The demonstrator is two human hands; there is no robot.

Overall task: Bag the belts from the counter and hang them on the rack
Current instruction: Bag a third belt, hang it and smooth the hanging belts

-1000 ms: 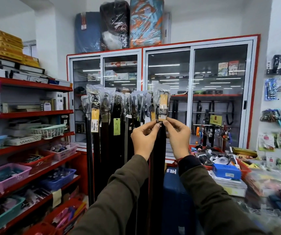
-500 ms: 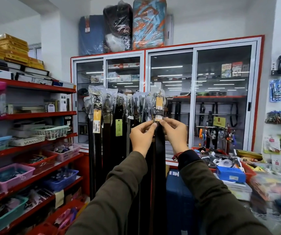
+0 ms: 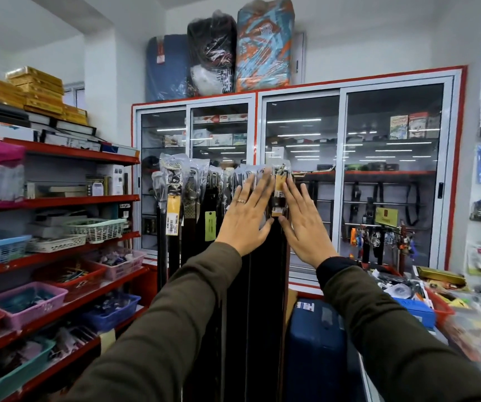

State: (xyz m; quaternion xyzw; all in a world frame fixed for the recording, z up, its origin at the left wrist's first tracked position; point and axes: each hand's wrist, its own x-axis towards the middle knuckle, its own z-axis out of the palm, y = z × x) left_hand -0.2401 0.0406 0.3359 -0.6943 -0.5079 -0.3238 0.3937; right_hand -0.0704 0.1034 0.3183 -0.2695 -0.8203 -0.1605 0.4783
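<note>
White walls, red shelving, red-trimmed glass-fronted cabinet.

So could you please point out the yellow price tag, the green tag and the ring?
yellow price tag (image 3: 172, 215): head view, its middle.
green tag (image 3: 209, 226): head view, its centre.
ring (image 3: 241, 201): head view, the band on the left hand.

Bagged belts hang in a row, center, in front of the glass cabinet. Shelves with baskets at left, cluttered counter at right. Wrapped bundles sit on the cabinet.
</note>
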